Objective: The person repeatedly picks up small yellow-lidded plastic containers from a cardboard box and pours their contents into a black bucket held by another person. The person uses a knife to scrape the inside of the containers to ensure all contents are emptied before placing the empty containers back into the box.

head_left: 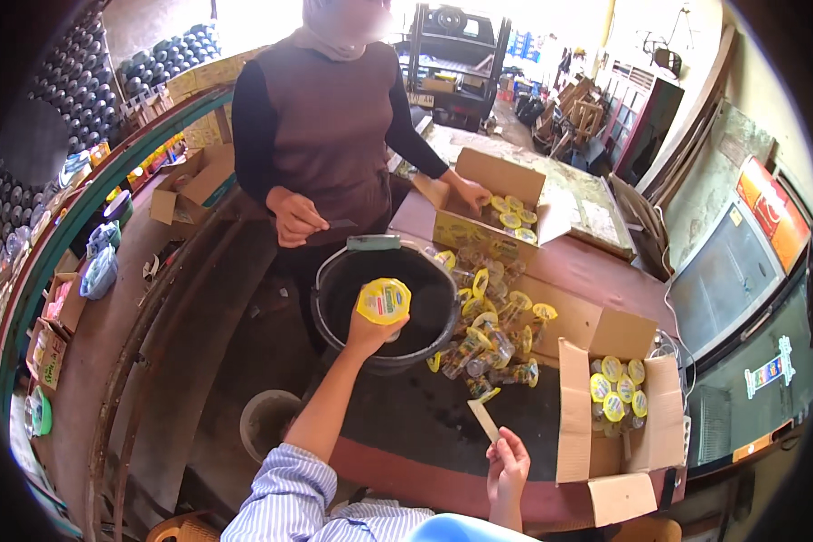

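Observation:
My left hand (370,338) is closed around a clear plastic cup with a yellow printed foil lid (384,301), held over the mouth of a black bucket (330,336). The bucket's handle with a grey-green grip rests against its far rim. In my right hand (508,461), at the table's near side, a thin flat tan strip (484,421) is pinched between the fingers; its material is unclear. Just beyond the strip lies a heap of yellow-lidded cups (492,339), many tipped on their sides. An open cardboard box (574,420) with upright cups stands right of my right hand.
Across the table, a co-worker (339,126) holds a dark flat piece and reaches into another cardboard box (483,237) of cups. A pale bucket (269,425) stands low at left. A glass-fronted cabinet (727,271) lines the right side.

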Available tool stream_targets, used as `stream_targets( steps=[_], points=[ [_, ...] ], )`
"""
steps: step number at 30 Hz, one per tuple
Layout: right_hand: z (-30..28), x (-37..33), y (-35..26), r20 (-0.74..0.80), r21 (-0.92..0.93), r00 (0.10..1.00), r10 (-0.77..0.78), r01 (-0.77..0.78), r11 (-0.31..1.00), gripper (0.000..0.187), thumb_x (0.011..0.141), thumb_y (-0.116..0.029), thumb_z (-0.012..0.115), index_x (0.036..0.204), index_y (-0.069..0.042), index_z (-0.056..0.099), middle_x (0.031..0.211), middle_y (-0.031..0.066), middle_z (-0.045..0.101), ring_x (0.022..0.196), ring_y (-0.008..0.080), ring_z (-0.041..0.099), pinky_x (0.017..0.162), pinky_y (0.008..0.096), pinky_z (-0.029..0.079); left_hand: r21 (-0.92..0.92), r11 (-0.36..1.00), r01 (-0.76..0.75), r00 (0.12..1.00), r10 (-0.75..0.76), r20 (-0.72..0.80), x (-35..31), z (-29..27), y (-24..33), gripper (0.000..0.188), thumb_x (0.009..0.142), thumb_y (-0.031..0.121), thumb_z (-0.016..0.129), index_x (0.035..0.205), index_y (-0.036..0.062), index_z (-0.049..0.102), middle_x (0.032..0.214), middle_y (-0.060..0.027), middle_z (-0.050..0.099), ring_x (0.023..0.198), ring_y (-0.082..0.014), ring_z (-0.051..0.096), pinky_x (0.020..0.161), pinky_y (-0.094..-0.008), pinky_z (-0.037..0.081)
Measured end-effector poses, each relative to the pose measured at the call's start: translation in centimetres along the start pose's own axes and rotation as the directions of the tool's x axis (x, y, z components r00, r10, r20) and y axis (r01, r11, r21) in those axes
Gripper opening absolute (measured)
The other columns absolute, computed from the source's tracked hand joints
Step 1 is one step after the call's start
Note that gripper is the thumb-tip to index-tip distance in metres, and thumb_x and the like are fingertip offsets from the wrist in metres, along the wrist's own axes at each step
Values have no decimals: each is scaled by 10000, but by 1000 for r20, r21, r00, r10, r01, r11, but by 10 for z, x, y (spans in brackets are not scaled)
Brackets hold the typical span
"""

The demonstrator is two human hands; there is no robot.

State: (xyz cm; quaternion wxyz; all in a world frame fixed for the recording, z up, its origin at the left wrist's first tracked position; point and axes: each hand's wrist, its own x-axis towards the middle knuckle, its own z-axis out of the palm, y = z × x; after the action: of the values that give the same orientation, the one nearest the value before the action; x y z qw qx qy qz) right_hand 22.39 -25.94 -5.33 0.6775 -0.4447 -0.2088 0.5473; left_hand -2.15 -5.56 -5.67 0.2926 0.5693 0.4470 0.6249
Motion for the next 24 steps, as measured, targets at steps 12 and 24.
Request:
stream_targets(
  steps=[12,24],
  points=[
    [97,63,-46,412,-445,838,-357,527,724,169,745,7,596,914,2,611,742,47,584,652,96,529,606,206,411,-49,989,-137,984,142,108,-9,6,21,503,560,71,768,960,43,464,892,-51,557,836,-143,550,767,-268,441],
    [182,118,-35,795,-456,494,-351,869,189,168,727,2,568,877,-58,615,598,95,469,542,261,472,541,335,391,111,993,-34,996,24,91,0,3,9,537,536,112,773,979,45,476,876,-63,594,809,-152,586,735,-273,461]
  ],
)
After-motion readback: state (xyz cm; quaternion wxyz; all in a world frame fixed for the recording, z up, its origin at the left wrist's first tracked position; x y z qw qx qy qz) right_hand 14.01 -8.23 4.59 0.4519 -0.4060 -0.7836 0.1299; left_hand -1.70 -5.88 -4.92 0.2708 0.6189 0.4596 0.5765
